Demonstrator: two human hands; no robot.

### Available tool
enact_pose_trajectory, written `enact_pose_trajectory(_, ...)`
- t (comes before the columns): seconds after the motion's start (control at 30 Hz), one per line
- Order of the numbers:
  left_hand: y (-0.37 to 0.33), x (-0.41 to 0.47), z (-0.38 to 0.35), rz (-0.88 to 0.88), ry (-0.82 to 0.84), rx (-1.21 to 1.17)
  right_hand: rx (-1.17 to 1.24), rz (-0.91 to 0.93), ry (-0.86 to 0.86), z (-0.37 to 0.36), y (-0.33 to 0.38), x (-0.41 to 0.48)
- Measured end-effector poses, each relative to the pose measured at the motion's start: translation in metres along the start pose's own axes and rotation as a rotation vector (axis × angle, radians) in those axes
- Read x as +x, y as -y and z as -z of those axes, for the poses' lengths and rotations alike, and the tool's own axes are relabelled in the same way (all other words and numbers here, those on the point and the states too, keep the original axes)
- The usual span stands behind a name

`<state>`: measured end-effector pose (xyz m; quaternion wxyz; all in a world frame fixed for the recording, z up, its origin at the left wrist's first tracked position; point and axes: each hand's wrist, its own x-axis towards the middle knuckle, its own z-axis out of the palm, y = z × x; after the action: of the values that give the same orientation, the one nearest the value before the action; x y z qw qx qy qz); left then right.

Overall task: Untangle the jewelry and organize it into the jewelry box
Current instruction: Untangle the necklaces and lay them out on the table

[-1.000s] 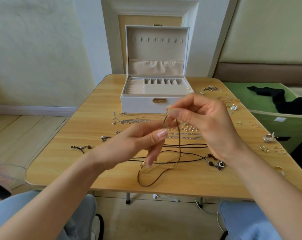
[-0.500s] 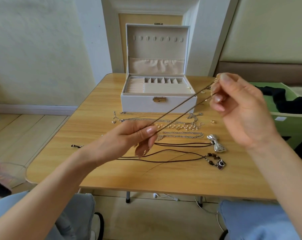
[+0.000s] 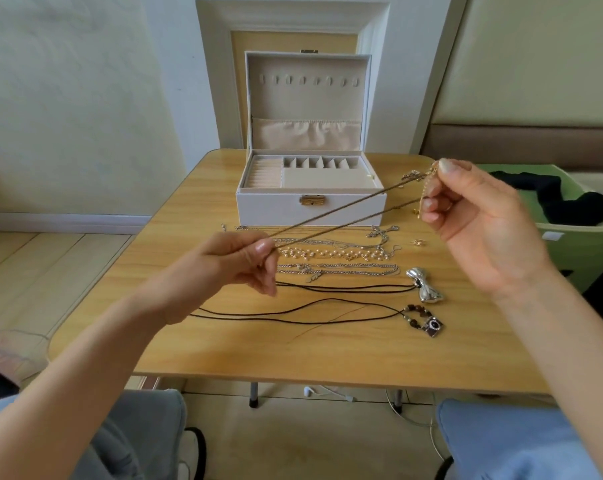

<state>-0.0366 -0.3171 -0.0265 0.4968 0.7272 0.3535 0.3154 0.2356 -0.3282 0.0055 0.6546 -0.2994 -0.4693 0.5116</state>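
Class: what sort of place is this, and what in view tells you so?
Likely a room in a home: a small wooden table, pale plank flooring with a skirting board, and a green bin holding dark clothing.

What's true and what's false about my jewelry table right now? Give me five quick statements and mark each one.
1. The jewelry box has its lid standing open. True.
2. The left hand and right hand pinch a thin brown chain stretched between them. True.
3. The pearl necklace lies inside the jewelry box. False: it lies on the table, in front of the box.
4. The silver bow pendant is held in the right hand. False: it lies on the table, on a black cord.
5. The camera pendant lies on the table, nearer the person than the silver bow pendant. True.
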Motion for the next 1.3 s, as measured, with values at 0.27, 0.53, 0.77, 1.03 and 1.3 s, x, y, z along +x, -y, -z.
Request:
enact_pose_trajectory(0.27, 0.019, -0.026, 0.02, 0.109, -0.186, -0.217, -0.505, -0.444, 0.138, 0.014, -0.004, -0.031)
enact_pose_trajectory(0.53, 0.02, -0.046, -0.005, 0.335, -0.123, 0.251, -0.996, -0.548, 0.259, 0.018, -0.021, -0.068)
enact_pose_trajectory(0.77, 0.022, -0.045, -0.009, 0.356, -0.122, 0.647, -1.17, -0.409, 0.233, 0.017, -0.029, -0.073)
enact_pose_trajectory(1.03, 0.017, -0.041, 0.013, 0.199, -0.188, 0.705, -1.244, -0.202, 0.236, 0.02, -0.024, -0.064)
enact_pose_trajectory(1.3, 0.053, 0.024, 0.027, 0.014, -0.495, 0.906, -1.334, 0.121, 0.119, 0.021, -0.053, -0.007)
